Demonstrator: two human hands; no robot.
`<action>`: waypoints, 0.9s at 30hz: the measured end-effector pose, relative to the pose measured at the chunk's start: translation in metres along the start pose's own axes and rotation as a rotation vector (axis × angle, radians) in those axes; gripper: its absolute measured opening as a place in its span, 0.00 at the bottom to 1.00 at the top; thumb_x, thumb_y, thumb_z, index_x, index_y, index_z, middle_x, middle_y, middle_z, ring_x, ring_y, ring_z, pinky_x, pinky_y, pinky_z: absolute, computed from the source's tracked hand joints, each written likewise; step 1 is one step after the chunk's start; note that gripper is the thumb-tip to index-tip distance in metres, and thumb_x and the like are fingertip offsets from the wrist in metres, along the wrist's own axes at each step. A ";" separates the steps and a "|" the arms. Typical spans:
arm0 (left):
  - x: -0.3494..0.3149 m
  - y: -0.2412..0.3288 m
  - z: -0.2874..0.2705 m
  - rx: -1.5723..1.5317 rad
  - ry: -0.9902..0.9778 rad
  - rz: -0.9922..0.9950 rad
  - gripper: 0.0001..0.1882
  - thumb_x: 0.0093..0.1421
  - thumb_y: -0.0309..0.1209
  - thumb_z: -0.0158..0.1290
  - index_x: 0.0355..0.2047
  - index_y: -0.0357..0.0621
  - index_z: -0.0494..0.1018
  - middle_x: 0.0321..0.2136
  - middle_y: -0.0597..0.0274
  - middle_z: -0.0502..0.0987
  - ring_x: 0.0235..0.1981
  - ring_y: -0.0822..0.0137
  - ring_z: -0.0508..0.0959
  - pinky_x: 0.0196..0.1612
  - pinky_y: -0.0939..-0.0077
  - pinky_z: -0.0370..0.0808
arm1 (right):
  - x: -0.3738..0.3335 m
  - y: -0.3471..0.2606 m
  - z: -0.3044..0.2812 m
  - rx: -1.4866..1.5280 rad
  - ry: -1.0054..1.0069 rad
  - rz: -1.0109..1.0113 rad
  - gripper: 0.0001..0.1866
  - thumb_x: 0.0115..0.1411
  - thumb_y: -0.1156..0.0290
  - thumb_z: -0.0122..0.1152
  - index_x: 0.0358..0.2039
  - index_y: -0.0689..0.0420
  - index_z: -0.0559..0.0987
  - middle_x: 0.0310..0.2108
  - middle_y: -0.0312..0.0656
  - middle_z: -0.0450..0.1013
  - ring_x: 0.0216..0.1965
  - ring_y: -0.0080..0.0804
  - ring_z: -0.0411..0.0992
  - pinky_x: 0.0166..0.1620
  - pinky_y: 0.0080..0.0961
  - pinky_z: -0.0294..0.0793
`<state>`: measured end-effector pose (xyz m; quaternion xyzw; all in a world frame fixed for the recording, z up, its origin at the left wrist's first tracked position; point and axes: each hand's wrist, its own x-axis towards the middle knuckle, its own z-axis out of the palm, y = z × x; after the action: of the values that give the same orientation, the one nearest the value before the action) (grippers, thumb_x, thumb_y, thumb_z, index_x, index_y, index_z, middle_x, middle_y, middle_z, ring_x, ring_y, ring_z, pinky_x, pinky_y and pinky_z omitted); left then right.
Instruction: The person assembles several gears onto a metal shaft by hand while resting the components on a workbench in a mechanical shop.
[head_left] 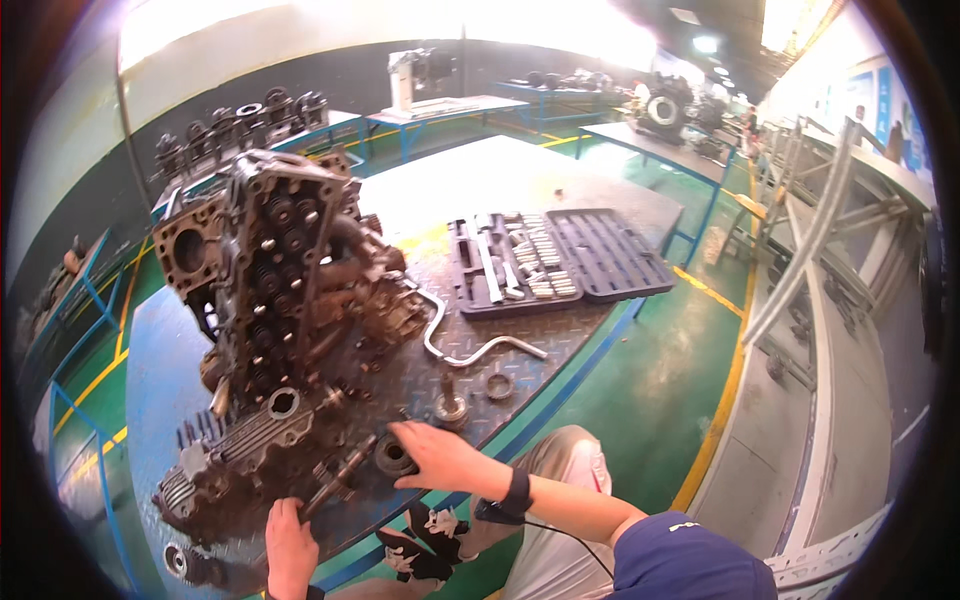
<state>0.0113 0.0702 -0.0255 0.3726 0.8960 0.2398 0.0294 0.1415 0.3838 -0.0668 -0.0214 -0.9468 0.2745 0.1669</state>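
Note:
A dark metal shaft with lobes (340,476) lies at a slant near the table's front edge. At its near end, my left hand (291,552) has its fingers closed against the shaft. My right hand (447,460) reaches in from the right, thumb and fingers apart beside a dark round ring-shaped part (394,456). Whether it touches the ring is hard to tell. Left of the shaft rests a ribbed metal cover (235,450). A flanged metal part with an upright stem (451,405) and a small ring (499,386) stand beyond my right hand.
A large engine block (285,260) rises at the left of the table (590,340). Behind the parts lie a bent silver bar (480,355) and an open socket set case (520,265). A toothed round part (190,565) sits at the near left. Other workbenches (450,108) stand farther back.

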 end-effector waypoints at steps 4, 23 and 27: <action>-0.004 0.011 -0.007 -0.015 0.037 -0.023 0.20 0.52 0.13 0.58 0.47 0.35 0.72 0.45 0.41 0.73 0.50 0.35 0.74 0.52 0.49 0.72 | 0.006 -0.008 0.000 0.046 -0.038 0.030 0.52 0.56 0.54 0.78 0.70 0.71 0.61 0.65 0.61 0.68 0.66 0.56 0.69 0.67 0.42 0.72; 0.012 0.032 0.001 0.222 0.070 0.139 0.18 0.56 0.31 0.66 0.43 0.35 0.76 0.42 0.46 0.75 0.48 0.43 0.73 0.53 0.51 0.70 | 0.008 -0.020 -0.013 0.176 0.053 0.079 0.44 0.51 0.59 0.81 0.64 0.65 0.72 0.56 0.57 0.77 0.58 0.56 0.77 0.60 0.42 0.78; 0.022 0.039 -0.001 0.189 0.056 0.137 0.29 0.56 0.34 0.66 0.55 0.31 0.73 0.47 0.43 0.76 0.52 0.41 0.74 0.57 0.50 0.71 | 0.010 -0.014 -0.011 0.095 0.118 0.042 0.44 0.46 0.60 0.82 0.62 0.65 0.76 0.57 0.58 0.77 0.59 0.55 0.77 0.62 0.41 0.78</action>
<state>0.0205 0.1089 -0.0040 0.4273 0.8875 0.1659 -0.0475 0.1369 0.3789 -0.0473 -0.0495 -0.9206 0.3207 0.2173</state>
